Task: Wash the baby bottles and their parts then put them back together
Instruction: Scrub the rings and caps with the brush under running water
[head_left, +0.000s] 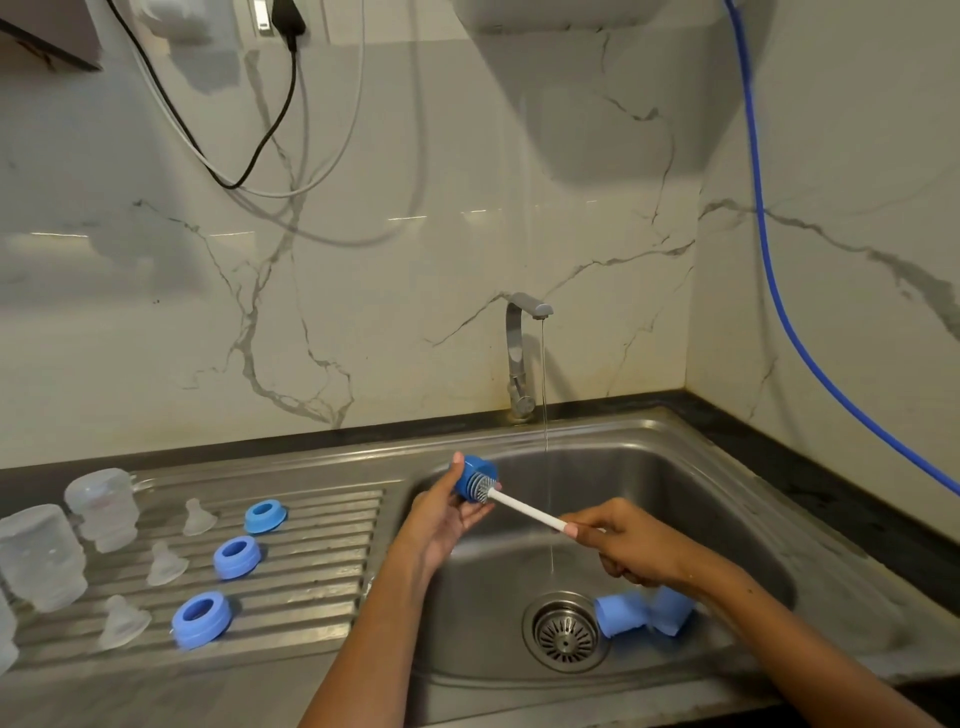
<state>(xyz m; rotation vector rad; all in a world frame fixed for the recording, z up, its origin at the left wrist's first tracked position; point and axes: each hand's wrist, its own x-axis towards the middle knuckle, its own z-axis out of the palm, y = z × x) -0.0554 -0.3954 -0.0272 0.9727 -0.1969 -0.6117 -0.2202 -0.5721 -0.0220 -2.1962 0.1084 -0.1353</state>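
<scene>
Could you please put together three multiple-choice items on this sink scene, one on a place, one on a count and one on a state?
1. Where do the two blue caps not in hand lie?
A. on the drainboard
B. in the sink basin beside the drain
C. on the wall shelf

2. How many blue collar rings lie on the drainboard?
A. one
B. three
C. five

3. What is the tap doing?
A. running a thin stream
B. shut off
C. spraying hard

Answers: 1 B, they rest by the drain. 2 B, three rings lie beside the teats. 3 A, a thin stream falls from the spout.
</scene>
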